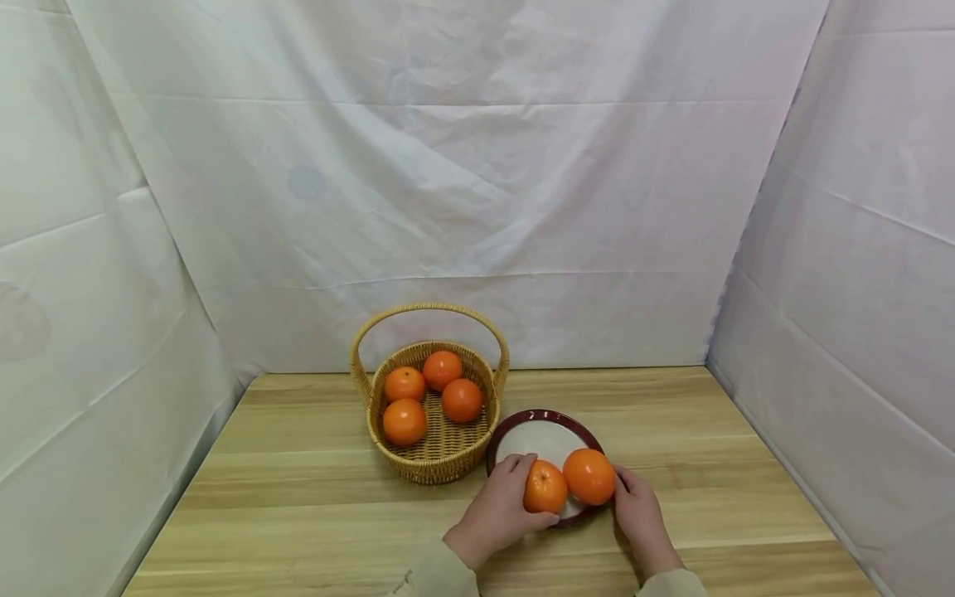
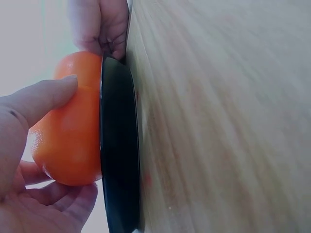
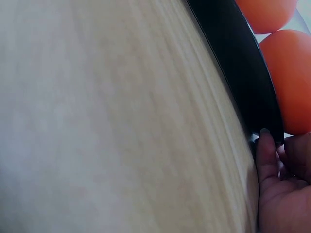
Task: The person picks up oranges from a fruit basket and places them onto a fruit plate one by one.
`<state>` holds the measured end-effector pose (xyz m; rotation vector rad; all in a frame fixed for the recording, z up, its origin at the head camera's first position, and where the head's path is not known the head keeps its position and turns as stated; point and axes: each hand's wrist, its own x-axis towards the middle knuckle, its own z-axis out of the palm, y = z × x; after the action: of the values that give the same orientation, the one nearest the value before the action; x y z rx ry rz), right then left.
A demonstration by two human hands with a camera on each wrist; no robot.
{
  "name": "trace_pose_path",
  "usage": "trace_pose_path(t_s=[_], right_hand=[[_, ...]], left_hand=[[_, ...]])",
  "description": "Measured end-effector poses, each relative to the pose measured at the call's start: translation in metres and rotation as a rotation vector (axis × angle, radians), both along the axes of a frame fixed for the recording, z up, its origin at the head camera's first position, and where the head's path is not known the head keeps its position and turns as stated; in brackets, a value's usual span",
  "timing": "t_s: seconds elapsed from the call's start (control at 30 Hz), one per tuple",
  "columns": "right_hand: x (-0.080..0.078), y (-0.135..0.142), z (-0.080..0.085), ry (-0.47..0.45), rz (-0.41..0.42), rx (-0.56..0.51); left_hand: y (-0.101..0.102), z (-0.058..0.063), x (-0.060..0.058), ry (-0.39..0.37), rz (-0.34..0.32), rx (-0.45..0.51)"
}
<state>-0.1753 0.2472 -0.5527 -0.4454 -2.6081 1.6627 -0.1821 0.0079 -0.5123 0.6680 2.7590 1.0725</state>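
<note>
A round plate (image 1: 533,440) with a pale centre and dark red rim lies on the wooden table, two oranges at its near side. My left hand (image 1: 501,510) grips the left orange (image 1: 545,487), with thumb and fingers on opposite sides of it. At the plate's right edge, my right hand (image 1: 640,516) pinches the rim beside the second orange (image 1: 589,477). The right wrist view shows fingertips (image 3: 267,150) against the plate's black outer side (image 3: 238,63). In the left wrist view, the thumb (image 2: 46,99) lies across the held orange (image 2: 70,141).
A wicker basket (image 1: 436,471) with a tall arched handle (image 1: 429,307) stands left of the plate, close to it. Several oranges (image 1: 404,423) sit inside. White cloth (image 1: 477,191) encloses the wooden table (image 1: 298,514) at the back and both sides.
</note>
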Motion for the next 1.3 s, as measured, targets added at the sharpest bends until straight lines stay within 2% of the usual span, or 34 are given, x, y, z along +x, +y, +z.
trace_pose_path(t_s=[0.3,1.0,1.3], right_hand=[[0.0,-0.001,0.002,-0.004,0.001,0.003],[0.0,-0.001,0.001,0.005,-0.003,0.039],[0.0,-0.001,0.0,-0.03,0.002,-0.001]], left_hand=[[0.003,0.004,0.003,0.003,0.004,-0.007],[0.017,0.006,0.002,-0.011,-0.012,-0.013],[0.026,0.005,-0.001,-0.013,-0.036,-0.02]])
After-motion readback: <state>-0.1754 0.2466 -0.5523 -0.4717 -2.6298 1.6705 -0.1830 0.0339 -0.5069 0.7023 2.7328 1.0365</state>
